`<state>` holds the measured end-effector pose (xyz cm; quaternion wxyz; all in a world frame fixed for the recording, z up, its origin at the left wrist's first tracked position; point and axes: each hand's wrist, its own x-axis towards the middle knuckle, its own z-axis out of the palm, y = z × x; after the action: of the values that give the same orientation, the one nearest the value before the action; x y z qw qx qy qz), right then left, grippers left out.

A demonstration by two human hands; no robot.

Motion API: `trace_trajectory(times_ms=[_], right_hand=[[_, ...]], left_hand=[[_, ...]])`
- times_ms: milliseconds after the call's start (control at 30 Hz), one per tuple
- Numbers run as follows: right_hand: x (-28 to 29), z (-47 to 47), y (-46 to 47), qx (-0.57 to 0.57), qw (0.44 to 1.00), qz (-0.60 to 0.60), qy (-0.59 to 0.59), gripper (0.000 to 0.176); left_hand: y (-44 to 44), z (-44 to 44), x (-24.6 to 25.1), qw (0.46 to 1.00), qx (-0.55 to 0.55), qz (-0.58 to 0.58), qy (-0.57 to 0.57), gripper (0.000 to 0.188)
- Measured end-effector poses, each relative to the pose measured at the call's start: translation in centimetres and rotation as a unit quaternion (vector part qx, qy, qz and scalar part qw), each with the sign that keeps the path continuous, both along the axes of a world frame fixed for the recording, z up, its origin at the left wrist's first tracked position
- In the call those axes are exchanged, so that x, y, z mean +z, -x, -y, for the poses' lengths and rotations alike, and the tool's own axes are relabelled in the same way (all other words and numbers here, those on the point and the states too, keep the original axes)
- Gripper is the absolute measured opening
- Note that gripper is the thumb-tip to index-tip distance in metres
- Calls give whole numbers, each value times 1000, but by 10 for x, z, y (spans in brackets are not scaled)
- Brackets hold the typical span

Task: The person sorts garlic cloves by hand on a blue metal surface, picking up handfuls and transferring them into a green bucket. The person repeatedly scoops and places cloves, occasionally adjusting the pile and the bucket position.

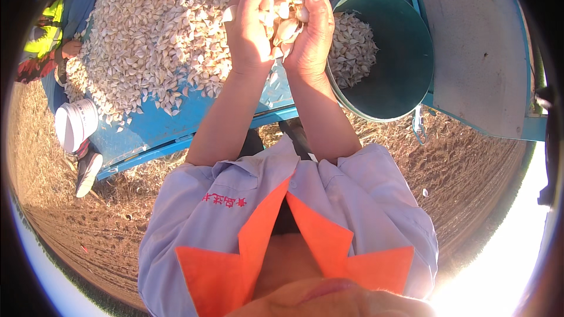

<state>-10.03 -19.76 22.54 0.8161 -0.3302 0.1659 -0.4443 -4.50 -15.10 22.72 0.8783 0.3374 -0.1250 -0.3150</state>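
My left hand point(251, 26) and my right hand point(315, 31) are cupped together around a heap of garlic cloves point(284, 17). They are raised above the edge of a blue metal platform point(172, 127). A large pile of loose garlic cloves point(141, 39) spreads over the platform to the left of my hands. Close by my right hand stands a green bucket point(392, 61), tilted in view, with garlic cloves point(352, 50) gathered along its left side. Some of the cloves in my palms are hidden by my fingers.
A white plastic bucket point(77, 125) is at the platform's left end. Beside it, another person's hand point(71, 48) touches the pile's far edge. A grey panel with blue edging point(476, 53) rises at the right. Straw-covered soil point(440, 158) lies below.
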Motion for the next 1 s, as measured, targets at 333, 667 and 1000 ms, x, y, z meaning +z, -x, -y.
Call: trace_trajectory(times_ms=[333,667,1000], right_hand=[[-16,115,140,-68,944,-287,-148,42],[-27,-34,78,-68,870,-226,432,33],[-259,-99,116,144,525,-608,577,105]], left_hand=[[116,104,3,955,-137,-88,-248,48],[65,-123,-118,719,210,521,-410,46],[88,-265,-278,485,131,339,-795,119]])
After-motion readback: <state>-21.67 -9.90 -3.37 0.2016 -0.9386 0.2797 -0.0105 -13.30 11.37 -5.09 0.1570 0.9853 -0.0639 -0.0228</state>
